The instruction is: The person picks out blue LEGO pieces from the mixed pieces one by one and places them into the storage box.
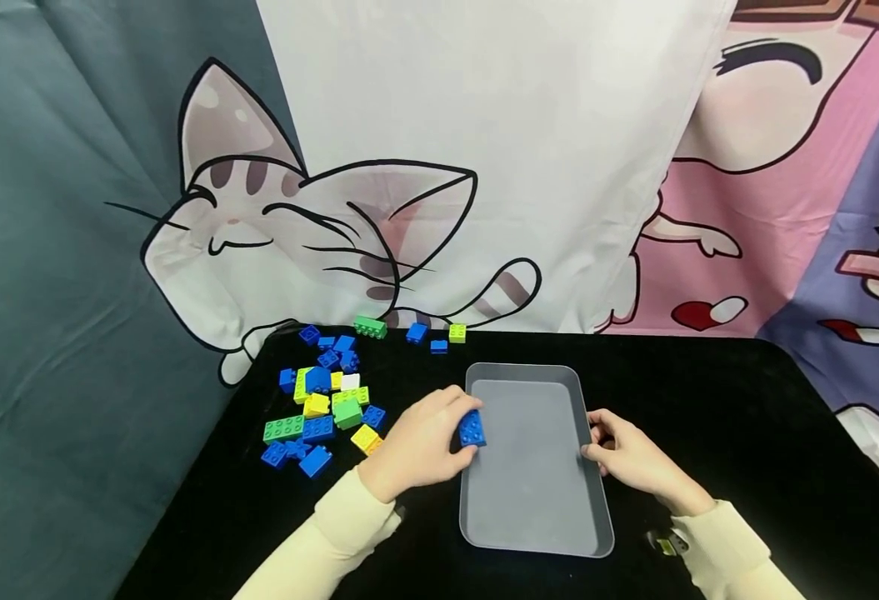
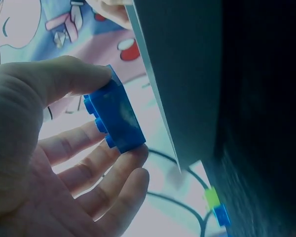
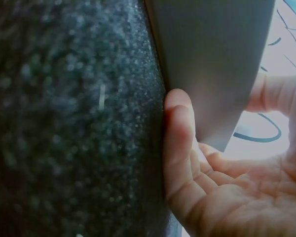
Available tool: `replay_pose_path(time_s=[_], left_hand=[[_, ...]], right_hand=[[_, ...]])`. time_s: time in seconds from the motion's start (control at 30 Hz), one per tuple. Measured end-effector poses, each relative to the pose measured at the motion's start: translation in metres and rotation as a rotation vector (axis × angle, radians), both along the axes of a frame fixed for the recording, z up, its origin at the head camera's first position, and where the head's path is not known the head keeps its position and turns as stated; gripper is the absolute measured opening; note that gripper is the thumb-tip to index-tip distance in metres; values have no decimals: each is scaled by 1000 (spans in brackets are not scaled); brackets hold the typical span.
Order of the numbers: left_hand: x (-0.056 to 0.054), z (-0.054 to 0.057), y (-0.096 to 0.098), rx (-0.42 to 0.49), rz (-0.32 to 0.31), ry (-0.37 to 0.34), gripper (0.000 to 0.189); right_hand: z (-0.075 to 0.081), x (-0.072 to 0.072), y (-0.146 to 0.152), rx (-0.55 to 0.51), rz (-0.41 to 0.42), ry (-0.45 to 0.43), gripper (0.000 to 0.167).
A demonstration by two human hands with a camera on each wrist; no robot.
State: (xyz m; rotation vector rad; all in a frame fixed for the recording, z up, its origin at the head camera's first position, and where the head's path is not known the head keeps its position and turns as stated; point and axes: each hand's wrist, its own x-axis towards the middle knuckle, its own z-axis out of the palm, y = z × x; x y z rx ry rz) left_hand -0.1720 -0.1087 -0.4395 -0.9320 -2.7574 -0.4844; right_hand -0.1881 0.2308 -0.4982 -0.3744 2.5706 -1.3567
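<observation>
Between thumb and fingertips my left hand (image 1: 426, 437) pinches a blue toy brick (image 1: 472, 428), above the left rim of a grey tray (image 1: 536, 500). In the left wrist view the brick (image 2: 116, 116) is tilted, its studs facing the palm, and apart from the tray's side wall (image 2: 177, 84). My right hand (image 1: 634, 454) grips the tray's right rim. The right wrist view shows its thumb (image 3: 266, 93) on the inner side of the wall and its fingers (image 3: 179, 133) against the outside, low by the dark tabletop.
Left of the tray lies a loose pile of blue, green, yellow and white bricks (image 1: 317, 429). Two blue bricks (image 1: 417, 333) and a lime brick (image 1: 457, 333) lie along the black table's back edge. Printed cloth (image 1: 514, 125) hangs right behind the table.
</observation>
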Motion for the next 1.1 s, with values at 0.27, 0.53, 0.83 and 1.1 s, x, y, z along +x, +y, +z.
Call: replay_pose_path(time_s=[0.27, 0.53, 0.83, 1.1], left_hand=[[3, 3, 33, -82, -55, -2, 51], [6, -1, 42, -113, -118, -90, 91], [-2, -8, 3, -89, -13, -109, 102], [-11, -16, -51, -137, 165, -104, 95]], right_hand=[[1, 4, 1, -9, 4, -8, 37], [3, 5, 0, -11, -1, -15, 37], [5, 4, 0, 4, -13, -29, 36], [4, 4, 0, 0, -8, -38, 34]])
